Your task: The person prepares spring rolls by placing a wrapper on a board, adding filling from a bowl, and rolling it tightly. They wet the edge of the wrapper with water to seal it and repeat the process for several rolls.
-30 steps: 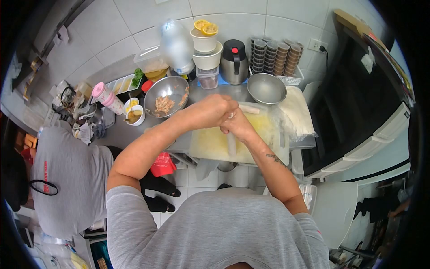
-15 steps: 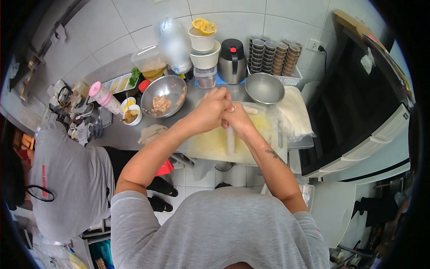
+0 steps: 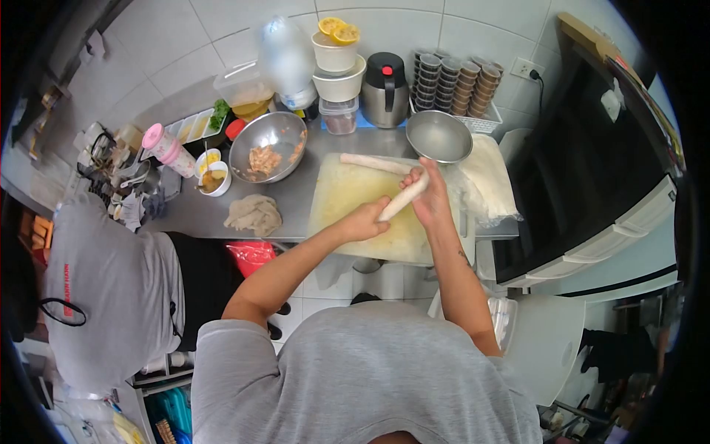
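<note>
A long pale roll [image 3: 404,198] is held slanted above the cutting board [image 3: 344,240]. Its near end is in my left hand [image 3: 364,221], whose fingers are closed round it. My right hand [image 3: 430,194] holds the far end, with the fingers curled about it. Behind my hands a second pale roll [image 3: 370,163] lies across the back of the board. The board has a yellowish, wet-looking surface.
A metal bowl with pinkish filling [image 3: 269,148], small sauce cups [image 3: 214,180] and a cloth [image 3: 253,215] are at the left. An empty metal bowl [image 3: 438,138] and a bag of pale sheets [image 3: 484,181] stand right. A person in grey [image 3: 111,296] is at far left.
My hands have moved apart and the roll, which hung down near the board, is now held slanted between them. The roll lying behind is more fully visible.
</note>
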`<state>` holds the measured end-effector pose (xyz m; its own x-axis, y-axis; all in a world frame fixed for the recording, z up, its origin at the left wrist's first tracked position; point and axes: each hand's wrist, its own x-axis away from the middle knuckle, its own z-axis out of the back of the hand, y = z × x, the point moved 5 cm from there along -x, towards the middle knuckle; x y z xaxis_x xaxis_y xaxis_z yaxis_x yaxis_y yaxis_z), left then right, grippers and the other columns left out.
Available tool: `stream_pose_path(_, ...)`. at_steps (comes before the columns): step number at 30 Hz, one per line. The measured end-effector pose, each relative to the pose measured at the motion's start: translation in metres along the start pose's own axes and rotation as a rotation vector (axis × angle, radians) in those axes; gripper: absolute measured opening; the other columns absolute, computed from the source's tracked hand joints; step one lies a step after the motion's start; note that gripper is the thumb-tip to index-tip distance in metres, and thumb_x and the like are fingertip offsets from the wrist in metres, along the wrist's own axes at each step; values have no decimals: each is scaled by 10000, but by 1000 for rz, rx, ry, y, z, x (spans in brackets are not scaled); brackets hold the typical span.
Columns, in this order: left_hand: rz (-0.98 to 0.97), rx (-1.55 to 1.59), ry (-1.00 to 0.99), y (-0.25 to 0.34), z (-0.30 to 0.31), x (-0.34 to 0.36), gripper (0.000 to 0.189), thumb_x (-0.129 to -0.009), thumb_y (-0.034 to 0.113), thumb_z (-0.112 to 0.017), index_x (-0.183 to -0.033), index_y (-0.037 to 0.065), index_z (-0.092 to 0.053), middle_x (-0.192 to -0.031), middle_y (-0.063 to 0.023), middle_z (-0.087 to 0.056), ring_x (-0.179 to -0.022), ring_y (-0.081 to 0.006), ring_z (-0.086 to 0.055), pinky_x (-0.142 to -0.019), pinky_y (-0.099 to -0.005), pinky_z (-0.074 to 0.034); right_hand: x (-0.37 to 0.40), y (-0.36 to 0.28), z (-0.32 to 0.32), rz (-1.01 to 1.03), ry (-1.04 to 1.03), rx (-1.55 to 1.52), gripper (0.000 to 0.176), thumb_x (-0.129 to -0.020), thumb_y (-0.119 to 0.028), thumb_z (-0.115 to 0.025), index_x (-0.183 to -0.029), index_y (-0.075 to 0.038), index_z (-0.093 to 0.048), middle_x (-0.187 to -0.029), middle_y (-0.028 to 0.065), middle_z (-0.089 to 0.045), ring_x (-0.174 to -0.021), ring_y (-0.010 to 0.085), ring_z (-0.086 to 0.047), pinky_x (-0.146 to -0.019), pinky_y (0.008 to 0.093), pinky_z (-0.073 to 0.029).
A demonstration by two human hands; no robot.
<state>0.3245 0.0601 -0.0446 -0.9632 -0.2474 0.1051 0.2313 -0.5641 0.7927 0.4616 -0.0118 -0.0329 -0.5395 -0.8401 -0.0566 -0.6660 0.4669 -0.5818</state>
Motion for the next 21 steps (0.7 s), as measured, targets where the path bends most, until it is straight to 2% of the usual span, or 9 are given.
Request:
stream_pose_path(3,93,-60,-94,-13,4,-1,333,-767,113,-631,-1081,58,-536,-1059,-186,-580,-1035,-357,-551,-885,-386,-434,22,-6,40,35,213,5,234,-916,-315,-610,-1026,-124,-531,-878,63,-591,-859,203,-602,-784,355,-459)
stream_pose_path(4,109,-83,-127,-19,10,-3,314,-759,104,-629,-1056,55,-541,-1056,-192,-575,-1033,-372,-546,-885,-390,-435,22,-12,50,61,142,310,259,-884,-256,-645,-1089,-125,-560,-994,53,-622,-1037,221,-587,-896,410,-426)
stream_pose_path(7,-45,-437,-37,-28,25,-3,332,-743,109,-640,-1062,67,-559,-1062,-166,-551,-1032,-357,-527,-880,-420,-427,42,-14,48,244,-31,1223,319,-812,-165,-682,-1114,-115,-594,-1051,55,-620,-1102,241,-548,-962,429,-382)
stream_pose_path(8,1,-567,-16,-32,27,-2,352,-734,145,-661,-1070,82,-572,-1069,-146,-521,-1054,-337,-502,-884,-447,-405,49,-10,42,321,-113,1416,338,-791,-139,-684,-1117,-106,-601,-1063,62,-616,-1100,252,-541,-959,430,-382)
stream_pose_path(10,-61,-587,63,-22,21,-6,366,-738,172,-671,-1075,72,-569,-1079,-143,-515,-1078,-329,-491,-897,-453,-386,61,2,28,486,-281,1797,379,-751,-87,-687,-1123,-89,-616,-1087,76,-608,-1097,275,-526,-953,433,-381)
stream_pose_path(14,-326,-677,351,-4,-34,-25,311,-778,198,-644,-1039,50,-561,-1036,-132,-510,-1044,-309,-494,-900,-428,-368,57,9,36,535,-229,1831,344,-742,-56,-679,-1083,-77,-639,-1064,117,-603,-1043,311,-530,-942,416,-383)
stream_pose_path(17,-289,-772,354,0,-52,-27,236,-821,198,-603,-1000,52,-555,-994,-119,-508,-989,-286,-496,-869,-407,-369,57,11,41,579,-187,1829,325,-746,-49,-681,-1068,-74,-645,-1050,113,-607,-1032,306,-537,-933,418,-389)
stream_pose_path(18,-345,-763,407,-6,-48,-20,197,-833,201,-588,-970,65,-550,-965,-108,-509,-948,-271,-497,-829,-397,-378,59,10,39,579,-191,1836,323,-746,-48,-682,-1066,-71,-646,-1045,114,-607,-1029,305,-539,-931,418,-391)
stream_pose_path(21,-345,-793,356,-15,-25,2,212,-828,209,-596,-971,61,-547,-959,-105,-514,-948,-267,-502,-820,-397,-382,60,6,35,531,-220,1838,301,-756,-51,-680,-1055,-57,-648,-1037,118,-610,-1023,309,-542,-928,416,-394)
